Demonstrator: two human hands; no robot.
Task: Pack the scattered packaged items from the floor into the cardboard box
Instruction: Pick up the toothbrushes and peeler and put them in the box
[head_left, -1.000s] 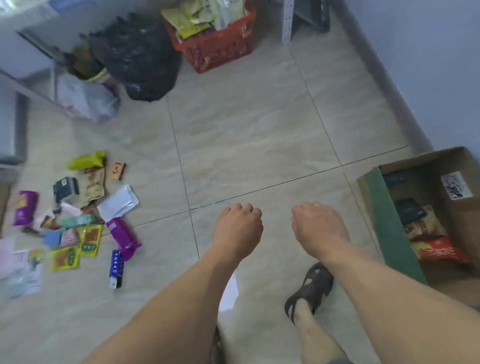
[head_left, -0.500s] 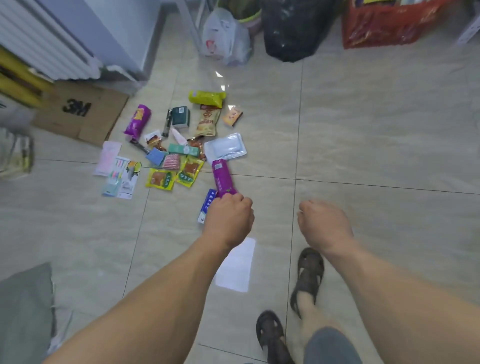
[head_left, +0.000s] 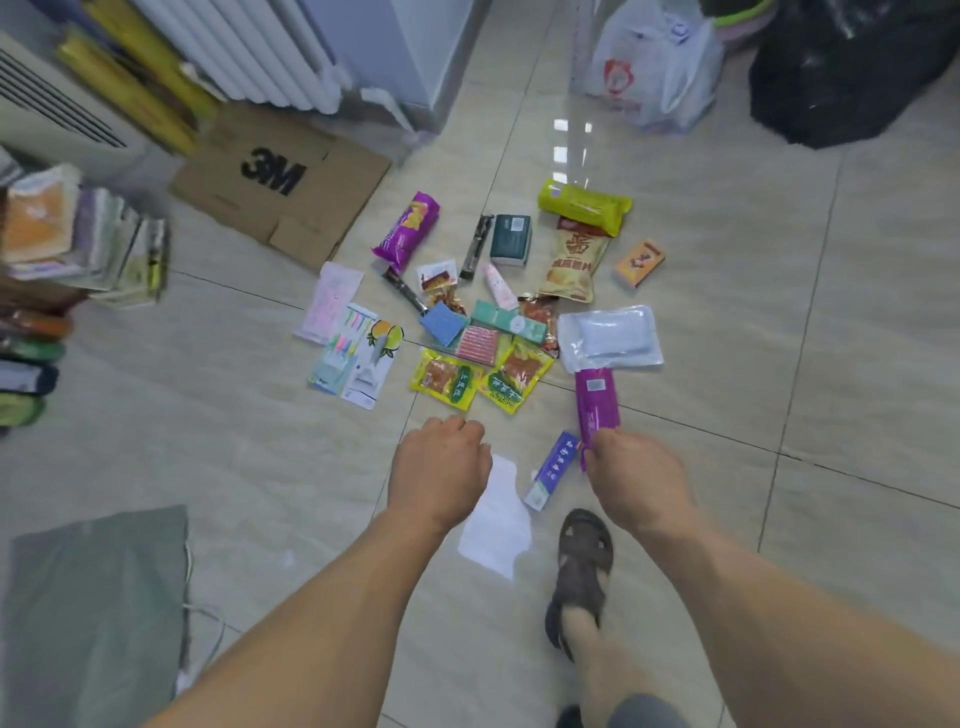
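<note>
Several packaged items lie scattered on the tile floor ahead of me. Among them are two yellow snack packets, a clear plastic pouch, a yellow-green packet and a blue tube box. My right hand reaches down at the pile's near right edge, its fingers curled over the near end of a purple packet. To its left my left hand hovers just short of the yellow packets, fingers loosely curled and holding nothing. The packing box is out of view.
A flattened 3M cardboard sheet lies at the back left below a white radiator. A white plastic bag and a black bag stand at the back right. A grey bag lies near left. My sandalled foot stands below the hands.
My view has swung left from the box to the pile. Both hands have moved down toward the items, and the right hand has come onto the purple packet.
</note>
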